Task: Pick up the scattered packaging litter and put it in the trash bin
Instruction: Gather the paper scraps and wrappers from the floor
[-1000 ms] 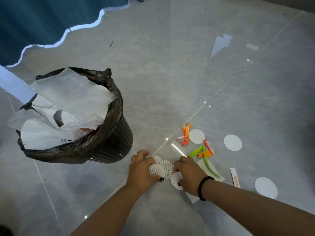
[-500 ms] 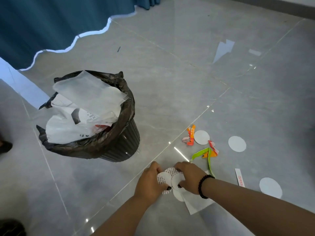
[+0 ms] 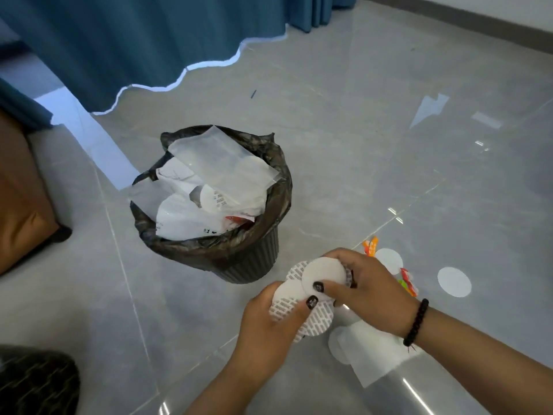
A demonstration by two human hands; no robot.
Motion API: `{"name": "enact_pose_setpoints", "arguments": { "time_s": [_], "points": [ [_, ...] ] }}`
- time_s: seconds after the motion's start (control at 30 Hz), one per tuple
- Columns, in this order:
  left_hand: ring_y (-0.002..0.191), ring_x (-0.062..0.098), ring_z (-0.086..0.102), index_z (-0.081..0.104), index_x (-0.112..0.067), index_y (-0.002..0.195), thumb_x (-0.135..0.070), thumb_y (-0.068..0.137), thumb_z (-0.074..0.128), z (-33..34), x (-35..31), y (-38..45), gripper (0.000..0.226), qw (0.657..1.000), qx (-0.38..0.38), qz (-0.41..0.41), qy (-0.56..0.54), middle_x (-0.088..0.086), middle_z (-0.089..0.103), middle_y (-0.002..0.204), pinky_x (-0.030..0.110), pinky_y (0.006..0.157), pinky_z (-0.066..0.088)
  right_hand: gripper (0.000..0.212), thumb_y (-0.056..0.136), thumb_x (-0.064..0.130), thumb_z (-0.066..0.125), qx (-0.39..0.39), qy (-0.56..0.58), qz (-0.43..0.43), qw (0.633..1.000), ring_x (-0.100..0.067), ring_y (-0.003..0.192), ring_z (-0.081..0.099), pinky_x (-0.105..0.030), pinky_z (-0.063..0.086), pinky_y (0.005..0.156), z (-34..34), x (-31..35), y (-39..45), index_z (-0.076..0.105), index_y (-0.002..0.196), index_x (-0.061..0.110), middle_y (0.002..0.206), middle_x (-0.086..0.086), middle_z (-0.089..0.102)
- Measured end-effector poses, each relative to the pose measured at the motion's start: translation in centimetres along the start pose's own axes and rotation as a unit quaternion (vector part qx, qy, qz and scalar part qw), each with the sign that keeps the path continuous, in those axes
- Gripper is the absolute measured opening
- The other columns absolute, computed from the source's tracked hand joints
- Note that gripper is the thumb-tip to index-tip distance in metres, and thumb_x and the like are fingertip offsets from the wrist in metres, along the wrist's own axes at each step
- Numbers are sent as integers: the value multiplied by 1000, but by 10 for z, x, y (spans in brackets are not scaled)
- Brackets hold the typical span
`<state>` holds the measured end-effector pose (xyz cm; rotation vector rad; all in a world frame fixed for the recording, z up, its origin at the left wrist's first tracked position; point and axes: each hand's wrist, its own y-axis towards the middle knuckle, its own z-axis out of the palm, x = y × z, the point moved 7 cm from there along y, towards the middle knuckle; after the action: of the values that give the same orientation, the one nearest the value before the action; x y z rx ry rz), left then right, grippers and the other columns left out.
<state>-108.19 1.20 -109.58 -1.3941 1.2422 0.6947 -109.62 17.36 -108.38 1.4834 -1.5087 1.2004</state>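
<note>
Both hands hold a small stack of round white seal discs (image 3: 320, 272) in the air, just right of the trash bin (image 3: 248, 262). My left hand (image 3: 269, 322) grips the printed discs from below, thumb on top. From the right, my right hand (image 3: 371, 289) pinches the top disc. The dark ribbed bin has a black bag liner and is stuffed with white plastic wrappers (image 3: 215, 181). More litter lies on the floor: a white disc (image 3: 454, 281), another disc (image 3: 389, 260), orange scraps (image 3: 371, 245), and a white sheet (image 3: 374, 351) under my right wrist.
A blue curtain (image 3: 143, 40) hangs along the back left. A brown cushion or furniture corner (image 3: 21, 202) sits at the left edge. A dark patterned shape (image 3: 36, 381) fills the bottom left corner. Grey glossy floor tiles (image 3: 359, 130) stretch beyond the bin.
Both hands have lifted the discs off the floor and gathered them into a stack. The view has swung left and nearer, so the bin sits closer to centre.
</note>
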Motion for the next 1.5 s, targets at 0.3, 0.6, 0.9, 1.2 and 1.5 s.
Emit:
{"name": "enact_pose_setpoints", "arguments": {
  "time_s": [0.3, 0.6, 0.9, 1.2, 1.5],
  "points": [
    [77, 22, 72, 66, -33, 103, -5, 82, 70, -43, -112, -16, 35, 988, 26, 112, -99, -2, 74, 93, 32, 64, 59, 38, 63, 15, 73, -24, 159, -107, 981, -17, 80, 71, -28, 59, 66, -31, 137, 31, 63, 100, 16, 93, -2, 73],
    [77, 3, 68, 62, -35, 104, -23, 79, 73, -162, -201, 10, 30, 931, -219, 259, 136, -13, 69, 89, 23, 68, 55, 23, 81, 13, 70, -175, 196, -151, 953, -13, 86, 68, -24, 57, 59, -25, 175, 80, 57, 94, 27, 98, 2, 69],
    [98, 13, 58, 61, -30, 109, -16, 95, 50, -167, -107, 67, 23, 975, -187, 90, 84, -4, 62, 109, 25, 83, 43, 35, 87, 39, 60, -124, -228, -136, 956, -8, 108, 35, -21, 37, 94, 8, 135, 107, 60, 115, 19, 109, 7, 36],
    [99, 4, 64, 62, -31, 114, 6, 82, 67, -174, -121, 54, 49, 957, -218, 180, 58, -14, 68, 104, 18, 89, 50, 42, 84, 31, 66, -151, -234, -126, 952, -11, 110, 34, -19, 34, 96, -11, 113, 98, 60, 124, 23, 108, 4, 36],
    [121, 3, 43, 59, -34, 106, -15, 82, 68, -128, -154, -1, 31, 884, -303, 295, 199, -12, 50, 126, 29, 103, 36, 20, 83, 19, 69, -268, -126, -58, 953, -10, 95, 50, -2, 39, 72, -77, 44, 38, 66, 99, 30, 104, 12, 44]
  ]
}}
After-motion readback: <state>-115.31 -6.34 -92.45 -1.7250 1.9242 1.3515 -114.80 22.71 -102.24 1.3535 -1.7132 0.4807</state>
